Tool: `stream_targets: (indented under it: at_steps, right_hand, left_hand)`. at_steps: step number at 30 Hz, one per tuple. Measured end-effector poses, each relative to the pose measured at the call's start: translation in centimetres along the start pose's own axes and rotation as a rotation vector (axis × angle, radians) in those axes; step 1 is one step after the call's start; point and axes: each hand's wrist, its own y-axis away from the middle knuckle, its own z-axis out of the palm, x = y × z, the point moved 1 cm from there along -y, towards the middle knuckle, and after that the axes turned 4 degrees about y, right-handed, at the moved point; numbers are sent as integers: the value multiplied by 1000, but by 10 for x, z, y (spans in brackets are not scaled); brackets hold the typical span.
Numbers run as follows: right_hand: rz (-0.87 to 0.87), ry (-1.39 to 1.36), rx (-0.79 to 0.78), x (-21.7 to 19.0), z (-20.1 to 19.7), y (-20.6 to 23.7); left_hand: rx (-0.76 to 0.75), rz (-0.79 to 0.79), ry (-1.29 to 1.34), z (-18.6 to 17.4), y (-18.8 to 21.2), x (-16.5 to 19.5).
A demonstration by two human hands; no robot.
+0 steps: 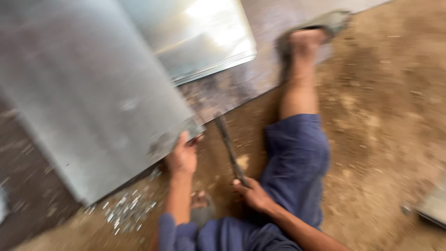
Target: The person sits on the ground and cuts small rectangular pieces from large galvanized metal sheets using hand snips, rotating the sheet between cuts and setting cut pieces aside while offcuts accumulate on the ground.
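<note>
Nearest the camera, dark blue sleeves and trouser legs fill the bottom of the blurred view. The right hand [253,193] is closed in a fist around the lower end of a long, dark metal tool [228,144], which slants up and to the left from the grip toward the edge of the sheets. The left hand [182,155] is part open, its fingers curled over the near corner of a large grey metal sheet [88,107], thumb side pressed against the edge. This sheet lies tilted across the left half of the view, its corner touching that hand. Just below the corner, small pale metal scraps [125,209] lie scattered on the ground. The ground [381,121] is brown packed dirt, rough and strewn with grit. Farther off, a second, shinier metal sheet [200,37] rests beyond the first, catching bright light. The person's bare lower leg stretches away to a foot in a worn sandal [316,28], set at the far edge of another sheet. At the right border another piece of flat metal [434,204] shows, too blurred to make out further.
</note>
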Motion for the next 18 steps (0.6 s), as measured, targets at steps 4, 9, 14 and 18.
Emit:
stream_targets:
  at_steps: [4,9,14,18]
  right_hand:
    - [-18,154,-128,11,4,20]
    - [-34,366,-92,-12,17,32]
    - [-110,421,-57,-26,22,21]
    - [-389,595,-27,-35,17,17]
  left_hand:
    - [59,10,-190,-4,11,0]
    - [32,-20,-151,1,14,5]
    - [87,-7,-139,-3,11,7]
    - [22,49,-140,-4,10,6]
